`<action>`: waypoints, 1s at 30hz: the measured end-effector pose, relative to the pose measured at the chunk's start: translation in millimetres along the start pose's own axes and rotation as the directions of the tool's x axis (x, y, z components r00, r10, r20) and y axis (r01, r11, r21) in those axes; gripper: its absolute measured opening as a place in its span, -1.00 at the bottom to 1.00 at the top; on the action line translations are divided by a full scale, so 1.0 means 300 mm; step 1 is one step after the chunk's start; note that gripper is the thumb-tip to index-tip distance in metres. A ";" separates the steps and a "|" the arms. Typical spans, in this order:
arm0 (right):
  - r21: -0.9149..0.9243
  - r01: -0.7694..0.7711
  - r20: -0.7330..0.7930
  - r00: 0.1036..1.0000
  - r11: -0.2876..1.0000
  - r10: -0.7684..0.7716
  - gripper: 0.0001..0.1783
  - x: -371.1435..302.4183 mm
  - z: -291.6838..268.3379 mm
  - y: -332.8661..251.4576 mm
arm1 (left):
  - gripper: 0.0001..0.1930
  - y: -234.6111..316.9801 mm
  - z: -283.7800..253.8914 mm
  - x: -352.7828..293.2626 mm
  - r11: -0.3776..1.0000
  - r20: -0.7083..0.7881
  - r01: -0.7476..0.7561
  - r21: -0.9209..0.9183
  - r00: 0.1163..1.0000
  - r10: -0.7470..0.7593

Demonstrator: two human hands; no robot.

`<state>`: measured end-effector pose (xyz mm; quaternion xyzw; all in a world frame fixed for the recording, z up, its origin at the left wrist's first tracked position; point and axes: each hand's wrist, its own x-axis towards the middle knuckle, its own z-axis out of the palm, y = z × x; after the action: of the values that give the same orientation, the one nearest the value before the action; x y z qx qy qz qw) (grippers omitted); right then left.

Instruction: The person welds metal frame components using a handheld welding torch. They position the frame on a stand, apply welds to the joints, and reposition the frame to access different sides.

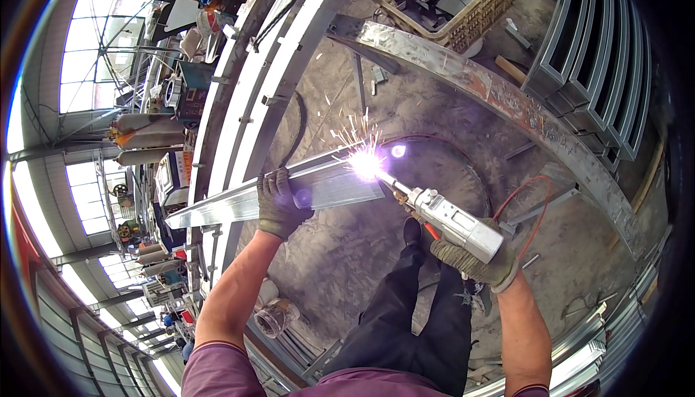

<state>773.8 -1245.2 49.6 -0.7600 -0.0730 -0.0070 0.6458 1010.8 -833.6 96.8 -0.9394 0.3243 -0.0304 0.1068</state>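
Note:
My right hand [476, 261], in a grey-green work glove, is closed around a handheld laser welding gun [456, 223] with a white boxy body and a narrow nozzle. Its tip meets a long silvery metal profile [333, 185] near the far right end, where a bright violet-white glare and flying sparks [364, 161] hide the joint. Gloved likewise, my left hand [281, 205] grips the profile about midway, fingers over its upper edge. The profile's left end lies across the pale steel rails [250, 125] of a work frame.
A rusty steel beam [499, 93] runs from upper middle to the right. Beyond it stand a yellow crate [463, 24] of metal offcuts and stacked metal frames [601, 56]. A red cable [539, 209] loops right of the gun. Gas cylinders [148, 132] stand left; a bucket [275, 317] sits lower left.

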 end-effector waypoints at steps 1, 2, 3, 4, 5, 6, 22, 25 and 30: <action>-0.010 0.073 -0.048 0.996 0.997 -0.073 -0.62 0.021 -0.004 -0.013 | 0.06 0.002 -0.003 0.002 1.000 0.009 0.004 -0.002 1.000 -0.004; -0.014 0.111 -0.072 0.991 0.994 -0.111 -0.60 0.031 -0.007 -0.020 | 0.05 0.004 -0.006 0.004 1.000 0.018 0.009 -0.004 1.000 -0.009; -0.019 0.149 -0.095 0.984 0.989 -0.150 -0.58 0.041 -0.011 -0.028 | 0.05 0.004 -0.008 0.003 1.000 0.026 0.015 -0.006 1.000 -0.015; -0.015 0.153 -0.095 0.984 0.988 -0.154 -0.57 0.043 -0.012 -0.030 | 0.05 0.005 -0.010 0.001 1.000 0.031 0.019 -0.007 0.999 -0.019; 0.007 0.146 -0.092 0.985 0.989 -0.145 -0.56 0.040 -0.010 -0.026 | 0.05 0.006 -0.012 0.001 1.000 0.035 0.023 -0.009 0.999 -0.023; 0.028 0.139 -0.089 0.987 0.990 -0.136 -0.55 0.037 -0.009 -0.023 | 0.05 0.006 -0.012 -0.001 1.000 0.039 0.028 -0.011 0.999 -0.027; 0.253 -0.034 -0.064 0.997 0.967 0.052 -0.58 -0.002 0.008 -0.017 | 0.17 -0.009 0.001 -0.010 1.000 0.068 0.022 -0.005 0.997 -0.022; 0.278 -0.030 -0.028 0.999 0.960 0.039 -0.49 -0.011 0.003 -0.009 | 0.30 -0.022 0.020 -0.022 0.999 0.093 0.036 0.013 0.995 -0.037; 0.323 -0.070 -0.044 0.995 0.944 0.089 -0.55 -0.008 0.004 -0.020 | 0.10 -0.006 0.007 -0.010 1.000 0.027 0.009 -0.011 1.000 -0.009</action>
<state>770.5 -1243.3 55.0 -0.6467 -0.0238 0.0092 0.7623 1010.0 -830.0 95.1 -0.9417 0.3189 -0.0162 0.1059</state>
